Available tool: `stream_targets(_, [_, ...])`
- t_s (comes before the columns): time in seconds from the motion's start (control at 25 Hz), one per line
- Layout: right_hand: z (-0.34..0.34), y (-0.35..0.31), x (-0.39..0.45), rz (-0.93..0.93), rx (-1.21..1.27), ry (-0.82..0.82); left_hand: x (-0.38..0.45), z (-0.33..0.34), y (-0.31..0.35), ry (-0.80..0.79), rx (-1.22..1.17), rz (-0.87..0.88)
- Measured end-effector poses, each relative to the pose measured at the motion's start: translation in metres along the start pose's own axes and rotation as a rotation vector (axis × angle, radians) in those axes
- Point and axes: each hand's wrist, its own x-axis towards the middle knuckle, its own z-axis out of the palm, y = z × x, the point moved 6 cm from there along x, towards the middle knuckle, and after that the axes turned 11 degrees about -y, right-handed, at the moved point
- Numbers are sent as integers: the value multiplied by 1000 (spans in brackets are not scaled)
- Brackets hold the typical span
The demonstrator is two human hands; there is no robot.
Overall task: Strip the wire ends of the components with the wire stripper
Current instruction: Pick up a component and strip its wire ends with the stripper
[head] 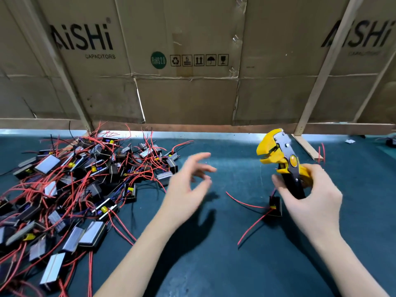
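- Your two forearms reach in from the bottom edge over the dark green table (214, 264).
- Your left hand (188, 185) hovers above the table with fingers spread and loosely bent, grasping nothing, just right of the pile of components (70, 189) with tangled red wires.
- Your right hand (310, 196) wraps around the black handles of the yellow wire stripper (280, 155), held upright with its head pointing left.
- One single component (275, 206) lies on the table just below the stripper, its red wires (246, 203) trailing left.
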Motion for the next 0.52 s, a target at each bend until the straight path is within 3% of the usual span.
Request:
stream_targets(0.08, [11,-9,-1,-80,166,-194,-9,-51,-3,386,517,-90])
stream_targets(0.12, [17,-14,-3,-130,189,-300,-15,-73,-11,480,718,-226])
stream_targets(0.2, [31,-20,-7,-191,142,-482,-26,-104,-40,414,822,-602])
stream_targets(0.28, [42,-16,-9,-197,-15,-561,-36,-113,-64,275,713,-848])
stream_targets(0.36, [45,-7,-7,-143,-123,-529,-37,-108,-72,205,686,-871])
stream_targets(0.44, [40,6,0,-23,-136,-457,-32,-99,-69,162,773,-843])
stream_targets(0.52, [32,23,8,68,-302,-383,-28,-94,-62,149,882,-822])
